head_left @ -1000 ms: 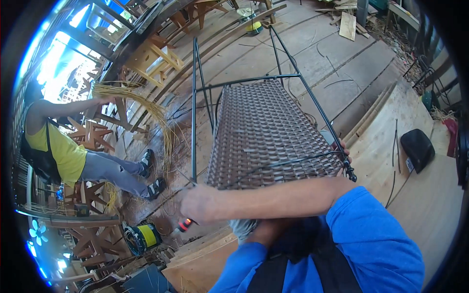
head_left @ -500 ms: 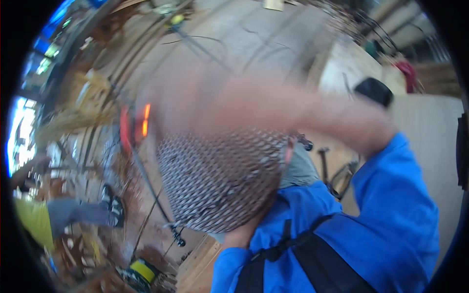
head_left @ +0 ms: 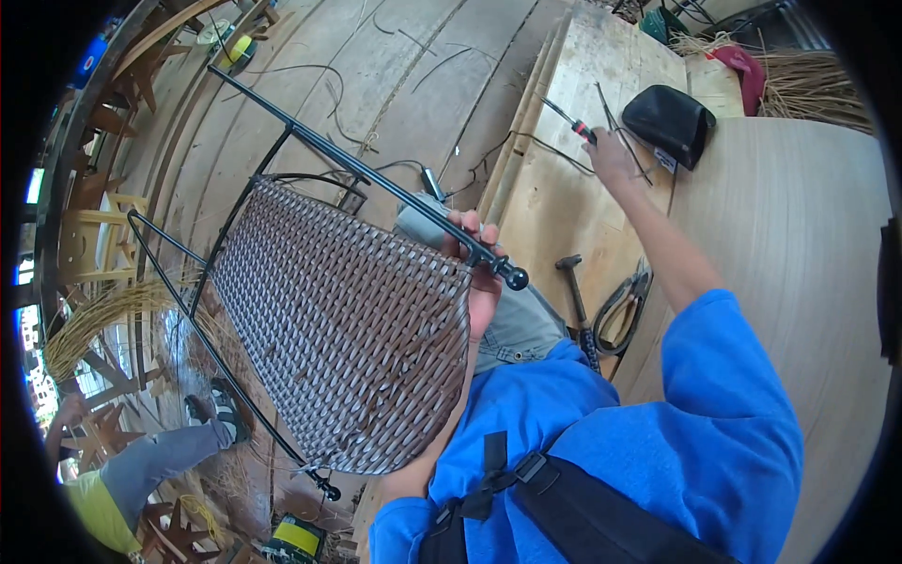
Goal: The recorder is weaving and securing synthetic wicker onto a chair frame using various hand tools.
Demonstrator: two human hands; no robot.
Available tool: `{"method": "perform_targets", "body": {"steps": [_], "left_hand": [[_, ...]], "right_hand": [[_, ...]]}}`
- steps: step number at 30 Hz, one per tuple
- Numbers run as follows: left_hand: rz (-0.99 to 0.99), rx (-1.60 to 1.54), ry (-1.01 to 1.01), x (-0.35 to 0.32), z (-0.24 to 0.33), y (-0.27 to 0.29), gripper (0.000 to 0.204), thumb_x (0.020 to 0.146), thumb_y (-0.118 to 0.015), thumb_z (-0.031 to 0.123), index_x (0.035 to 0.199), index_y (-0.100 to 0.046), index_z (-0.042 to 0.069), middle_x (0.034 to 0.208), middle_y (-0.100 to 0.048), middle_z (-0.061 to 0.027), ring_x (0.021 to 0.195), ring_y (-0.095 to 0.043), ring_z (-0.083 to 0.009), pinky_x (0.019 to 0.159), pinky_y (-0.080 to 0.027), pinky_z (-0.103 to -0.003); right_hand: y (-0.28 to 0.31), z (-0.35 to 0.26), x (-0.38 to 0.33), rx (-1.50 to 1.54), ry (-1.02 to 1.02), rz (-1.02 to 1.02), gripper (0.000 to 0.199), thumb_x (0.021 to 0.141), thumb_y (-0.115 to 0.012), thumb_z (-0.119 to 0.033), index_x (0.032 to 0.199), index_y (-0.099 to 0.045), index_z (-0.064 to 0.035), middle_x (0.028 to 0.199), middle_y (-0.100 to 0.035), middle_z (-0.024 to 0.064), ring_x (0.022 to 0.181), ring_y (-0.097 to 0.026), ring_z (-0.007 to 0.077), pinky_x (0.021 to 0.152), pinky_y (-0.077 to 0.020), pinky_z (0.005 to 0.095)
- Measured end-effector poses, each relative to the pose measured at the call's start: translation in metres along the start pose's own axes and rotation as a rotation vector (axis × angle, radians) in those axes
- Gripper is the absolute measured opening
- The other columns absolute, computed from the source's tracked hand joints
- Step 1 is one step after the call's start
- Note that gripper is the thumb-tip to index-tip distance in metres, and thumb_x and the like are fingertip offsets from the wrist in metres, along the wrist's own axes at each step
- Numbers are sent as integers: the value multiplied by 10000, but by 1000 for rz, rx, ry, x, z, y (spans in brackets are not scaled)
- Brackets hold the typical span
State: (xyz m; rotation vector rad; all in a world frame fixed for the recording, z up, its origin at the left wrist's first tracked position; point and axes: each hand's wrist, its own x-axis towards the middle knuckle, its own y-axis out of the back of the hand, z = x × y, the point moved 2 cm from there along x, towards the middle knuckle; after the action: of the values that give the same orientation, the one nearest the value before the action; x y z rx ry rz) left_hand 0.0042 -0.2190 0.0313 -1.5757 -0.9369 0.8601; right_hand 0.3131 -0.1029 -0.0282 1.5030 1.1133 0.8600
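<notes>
A black metal frame (head_left: pixel 334 150) with ball-tipped ends carries a woven brown-grey wicker panel (head_left: pixel 343 320), tilted across my lap. My left hand (head_left: pixel 479 273) is closed round the frame near its ball end, with fingertips showing over the tube. My left forearm runs behind the panel and is partly hidden. Out to the right, over the wooden bench, my right hand (head_left: pixel 615 160) grips a screwdriver (head_left: pixel 581 130) by its red and black handle, the thin shaft pointing to the far left. Beside that hand lie thin dark strips (head_left: pixel 615 122) and a black pouch (head_left: pixel 669 122).
A hammer (head_left: pixel 571 282) and large pliers or shears (head_left: pixel 622 310) lie on the bench (head_left: pixel 545 211) by my right thigh. Dried fibre bundles (head_left: pixel 817 89) and a red cloth item (head_left: pixel 742 75) are at the far right. At left sits another person (head_left: pixel 150 461) among wooden pieces.
My right arm, blurred across the top of the panel before, has swung right to the bench, where the hand holds the screwdriver. The panel and frame now show clearly, and my left-hand fingers are visible.
</notes>
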Motion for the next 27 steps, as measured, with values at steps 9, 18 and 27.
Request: {"method": "perform_targets", "body": {"steps": [9, 18, 27], "left_hand": [[183, 157, 275, -24, -40, 13, 618, 883, -430, 511, 1258, -432, 20, 1309, -462, -138, 1221, -432, -312, 973, -391, -430], [396, 571, -76, -17, -50, 5, 495, 941, -350, 414, 1259, -413, 41, 1288, -421, -67, 1078, -519, -220, 843, -424, -319], [-62, 1897, 257, -54, -96, 5, 510, 861, -554, 191, 1255, -397, -92, 1326, -373, -277, 1192, -447, -322, 999, -354, -342]], "right_hand": [[40, 13, 2, 485, -27, 321, 276, 903, -501, -276, 919, -565, -9, 756, -587, 177, 712, -579, 332, 649, -448, 404], [334, -12, -176, 2050, 389, -30, 630, 908, -436, -398, 1386, -192, -68, 1097, -506, 159, 586, -487, 171, 473, -439, 314], [31, 66, -16, 482, 1, 86, 309, 871, -551, -305, 1019, -606, -39, 797, -605, 99, 693, -575, 235, 630, -452, 334]]}}
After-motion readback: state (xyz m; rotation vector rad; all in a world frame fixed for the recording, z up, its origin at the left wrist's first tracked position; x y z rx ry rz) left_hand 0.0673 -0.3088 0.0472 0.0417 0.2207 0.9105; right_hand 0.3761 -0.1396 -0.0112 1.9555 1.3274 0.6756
